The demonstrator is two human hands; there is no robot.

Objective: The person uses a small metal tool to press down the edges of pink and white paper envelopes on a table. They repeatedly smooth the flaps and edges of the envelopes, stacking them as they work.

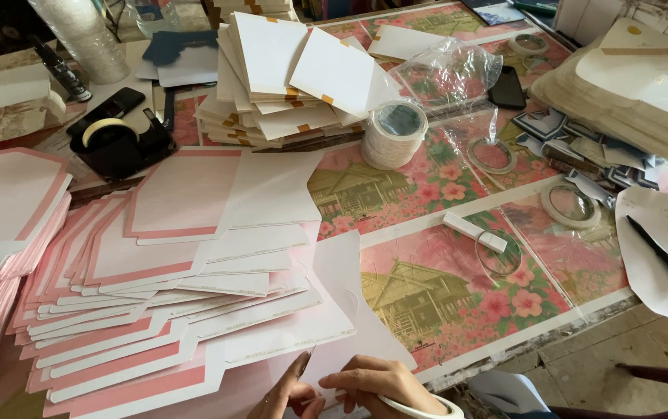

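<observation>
My left hand [281, 394] and my right hand [371, 382] meet at the bottom edge of the view. Both pinch the near edge of a white die-cut card sheet [343, 289] that lies across the table's front. A pale ring [421, 408] sits around my right wrist. To the left of the hands, several pink-and-white die-cut sheets [155, 310] lie fanned out and overlapping. The floral pink tablecloth [458, 302] shows to the right of the held sheet.
A black tape dispenser [120, 143] stands at the back left. A stack of tape rolls [394, 133] sits mid-table beside piled folded white cards [287, 77]. Empty tape rings [570, 205], a white stick [475, 231], a phone [507, 87] and a pen [658, 248] lie to the right.
</observation>
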